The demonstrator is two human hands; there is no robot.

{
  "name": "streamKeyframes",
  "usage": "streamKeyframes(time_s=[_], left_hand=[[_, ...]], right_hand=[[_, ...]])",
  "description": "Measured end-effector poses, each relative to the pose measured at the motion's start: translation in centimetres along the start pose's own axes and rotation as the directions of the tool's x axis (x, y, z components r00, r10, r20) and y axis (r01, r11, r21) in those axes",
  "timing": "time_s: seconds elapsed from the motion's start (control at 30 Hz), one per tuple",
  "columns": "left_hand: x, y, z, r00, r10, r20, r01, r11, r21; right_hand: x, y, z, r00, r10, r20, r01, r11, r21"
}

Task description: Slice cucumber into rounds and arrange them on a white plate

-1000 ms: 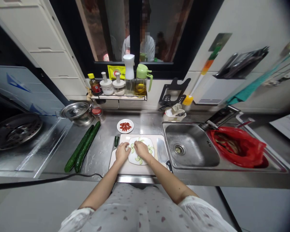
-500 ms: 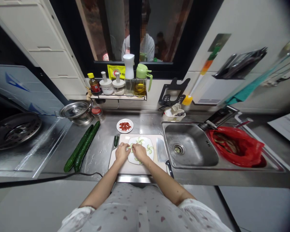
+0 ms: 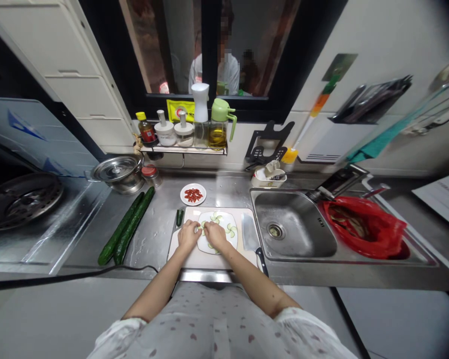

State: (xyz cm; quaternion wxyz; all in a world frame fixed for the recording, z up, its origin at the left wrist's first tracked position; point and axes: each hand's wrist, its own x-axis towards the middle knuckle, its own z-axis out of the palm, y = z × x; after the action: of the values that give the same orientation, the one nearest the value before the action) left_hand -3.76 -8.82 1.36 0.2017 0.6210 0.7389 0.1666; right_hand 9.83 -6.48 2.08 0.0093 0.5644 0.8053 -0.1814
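Delicately, both hands work over the left half of a white, round-cornered square ceramic plate (image 3: 227, 218), where thin, pale-green crescent slices (image 3: 231, 230) lie in small fanned clusters. The left hand (image 3: 189, 233) curls at the rim and the right hand (image 3: 214, 233) bends beside it, fingertips drawn inward; whether either pinches a slice I cannot tell, since the fingers hide it. The slices look thin and probably wet, so one could cling to a fingertip and drag its neighbours out of line. The right wrist passes over the plate's lower part, and a dipped forearm might smear the cluster there. A nudge at the rim could slide the plate across the pale rectangular cutting board (image 3: 209, 263). To the right lies a broad steel cleaver (image 3: 250, 233), its black handle reaching past the board; a careless elbow could knock that handle and swing the blade toward the plate
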Motion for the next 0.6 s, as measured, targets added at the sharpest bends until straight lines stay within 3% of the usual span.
streamKeyframes(time_s=[0.37,0.6], left_hand=[[0.0,-0.3,0.2,0.999,0.033,-0.029,-0.034,0.999,-0.040],[0.5,0.0,0.3,0.991,0.122,-0.047,-0.124,0.991,-0.042]], right_hand=[[-0.2,0.2,0.0,1.000,0.013,-0.019,-0.012,0.998,0.058],[-1.6,0.4,0.1,0.999,0.032,-0.021,-0.030,0.997,0.070]])
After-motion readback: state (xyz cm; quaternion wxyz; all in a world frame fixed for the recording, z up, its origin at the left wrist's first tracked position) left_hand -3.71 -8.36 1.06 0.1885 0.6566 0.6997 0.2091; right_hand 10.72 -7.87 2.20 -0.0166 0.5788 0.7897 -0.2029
